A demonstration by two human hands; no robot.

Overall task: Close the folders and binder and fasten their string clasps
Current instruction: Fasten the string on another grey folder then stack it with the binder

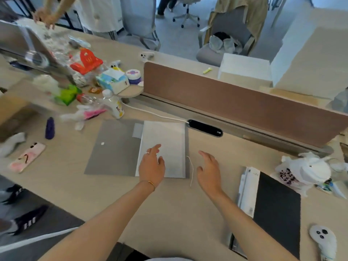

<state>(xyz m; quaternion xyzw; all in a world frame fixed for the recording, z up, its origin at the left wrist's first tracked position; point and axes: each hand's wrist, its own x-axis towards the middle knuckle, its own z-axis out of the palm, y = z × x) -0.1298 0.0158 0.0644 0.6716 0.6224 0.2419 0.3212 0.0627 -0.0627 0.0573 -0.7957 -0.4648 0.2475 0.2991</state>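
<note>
The grey folder (pixel 114 147) lies open on the bench (pixel 169 204) in front of the person, so the closing step is in hand and the next move calls for swinging the cover over the white sheets (pixel 165 140). Its white string (pixel 191 170) trails loose at the right edge, seemingly unfastened. The left hand (pixel 152 166) rests flat on the sheets, grip apart; the right hand (pixel 209 170) hovers beside the string, fingers spread, holding nothing.

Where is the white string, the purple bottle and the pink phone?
White string (pixel 192 171): head view, middle of its loose length on the desk.
Purple bottle (pixel 49 129): head view, middle of its body.
Pink phone (pixel 27 157): head view, middle of its back.
</note>
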